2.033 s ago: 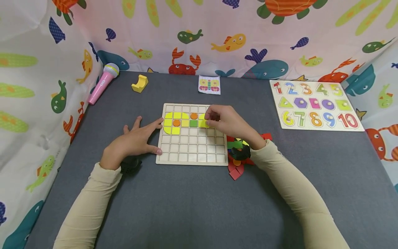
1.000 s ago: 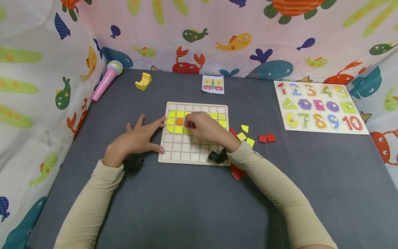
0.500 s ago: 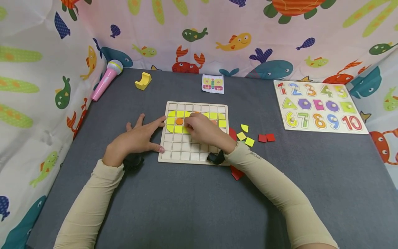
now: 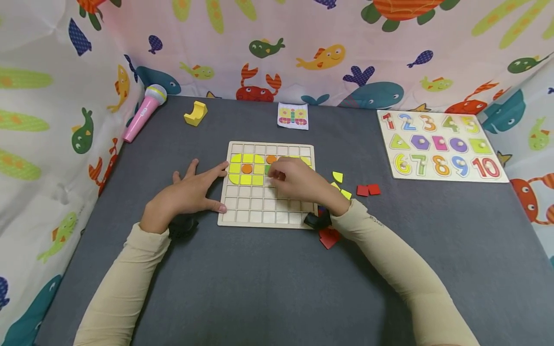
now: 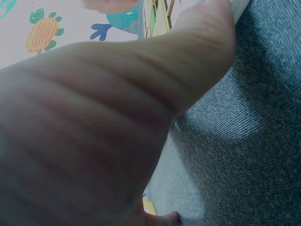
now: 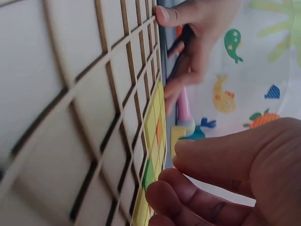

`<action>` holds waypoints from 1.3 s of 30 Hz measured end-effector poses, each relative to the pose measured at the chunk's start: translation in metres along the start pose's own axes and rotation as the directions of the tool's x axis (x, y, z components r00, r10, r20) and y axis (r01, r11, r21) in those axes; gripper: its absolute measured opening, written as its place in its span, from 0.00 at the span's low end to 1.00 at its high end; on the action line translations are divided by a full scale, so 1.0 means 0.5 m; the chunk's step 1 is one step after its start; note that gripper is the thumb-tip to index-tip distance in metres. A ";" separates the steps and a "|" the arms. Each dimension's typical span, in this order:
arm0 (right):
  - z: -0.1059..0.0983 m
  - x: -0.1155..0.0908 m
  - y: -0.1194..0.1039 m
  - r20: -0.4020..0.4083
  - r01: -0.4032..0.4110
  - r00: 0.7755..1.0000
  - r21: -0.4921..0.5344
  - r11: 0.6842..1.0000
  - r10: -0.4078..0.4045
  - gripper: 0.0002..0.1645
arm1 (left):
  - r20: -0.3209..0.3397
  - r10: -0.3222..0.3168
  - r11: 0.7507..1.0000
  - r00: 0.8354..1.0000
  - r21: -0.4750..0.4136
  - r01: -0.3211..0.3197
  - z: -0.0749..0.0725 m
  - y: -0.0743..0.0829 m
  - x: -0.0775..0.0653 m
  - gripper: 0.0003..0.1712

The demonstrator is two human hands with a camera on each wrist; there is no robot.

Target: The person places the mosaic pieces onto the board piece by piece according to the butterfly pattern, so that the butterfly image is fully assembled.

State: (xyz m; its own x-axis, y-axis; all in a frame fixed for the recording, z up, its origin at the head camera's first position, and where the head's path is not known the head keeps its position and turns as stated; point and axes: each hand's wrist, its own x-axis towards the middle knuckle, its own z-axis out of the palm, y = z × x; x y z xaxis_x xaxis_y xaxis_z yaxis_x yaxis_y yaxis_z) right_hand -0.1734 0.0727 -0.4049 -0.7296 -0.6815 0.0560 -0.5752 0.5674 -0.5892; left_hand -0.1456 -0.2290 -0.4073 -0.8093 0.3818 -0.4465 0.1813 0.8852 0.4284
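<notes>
1. Nearest, the grey counter is crossed by two cream sleeves, and a black camera is worn at each wrist.
2. Red tiles are heaped just beside the near right corner of the board, partly covered by the right wrist's camera.
3. The left hand is placed at the board's left edge; its fingers are spread, and the edge is touched by the thumb and a fingertip.
4. The board is laid flat at the middle of the counter and divided into square cells. In its far left part, an orange disc is ringed by yellow tiles. To their right, a green tile is set below a second orange disc.
5. The right hand is held over the board beside the green tile, and more yellow tiles are partly hidden by it. Its fingers are bent, with the thumb brought close to them; whether anything is pinched cannot be told.
6. Right of the board, loose yellow pieces and two red squares are scattered.
7. Farther right, a number board is laid.
8. Along the back, a microphone, a yellow block and a butterfly card are lined up.
9. Farthest, a curtain printed with sea animals is hung.
</notes>
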 end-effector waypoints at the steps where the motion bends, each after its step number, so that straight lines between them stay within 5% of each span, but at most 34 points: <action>1: -0.005 -0.008 0.004 -0.007 -0.003 1.000 0.004 1.000 0.003 0.05 | 0.001 0.000 1.000 1.000 -0.006 0.000 0.000 -0.001 0.000 0.71; 19: -0.088 -0.149 0.073 -0.100 -0.125 0.987 0.013 0.992 0.125 0.08 | 0.014 -0.006 1.000 1.000 -0.017 0.006 0.000 -0.001 0.002 0.71; 39: -0.082 -0.273 0.121 -0.041 -0.163 0.986 -0.022 0.986 0.162 0.11 | 0.020 -0.002 1.000 1.000 -0.015 0.002 0.001 -0.003 0.006 0.74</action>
State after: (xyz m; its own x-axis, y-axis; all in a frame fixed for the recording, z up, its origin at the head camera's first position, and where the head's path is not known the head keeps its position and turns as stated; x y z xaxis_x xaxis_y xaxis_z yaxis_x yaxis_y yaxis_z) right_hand -0.1238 0.2188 -0.4152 -0.8273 -0.5617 -0.0073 -0.4570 0.6807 -0.5726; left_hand -0.1479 -0.2291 -0.4095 -0.7982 0.3855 -0.4628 0.1714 0.8820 0.4390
